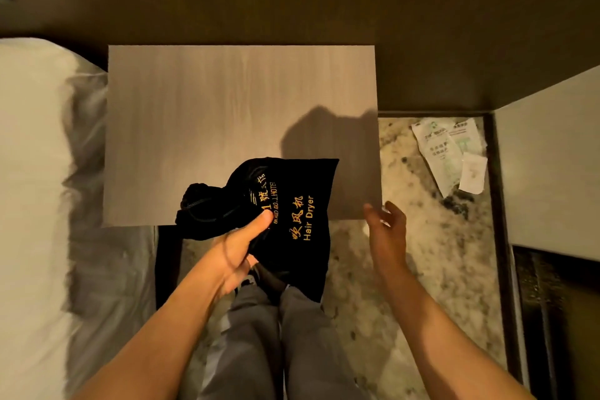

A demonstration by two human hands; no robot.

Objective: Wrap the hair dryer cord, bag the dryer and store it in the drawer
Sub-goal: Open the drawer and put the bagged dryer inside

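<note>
Head view: black drawstring cloth bag lettered "Hair Dryer" (285, 214) gripped by left hand (238, 253) over pale wooden nightstand top (227, 107); right hand (386, 227) open, empty. Advised: right hand opens drawer, bag supported.

Black matt cloth drawstring bag (292, 204), gold lettering; pale wood-grain rectangular table (227, 107), smooth, matt; right of table, mottled stone-look floor (422, 253), glossy white packets (451, 153).

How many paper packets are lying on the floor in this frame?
2, both on the marble floor right of the nightstand: a large packet and a small packet overlapping its lower right corner. More may be hidden.
</note>
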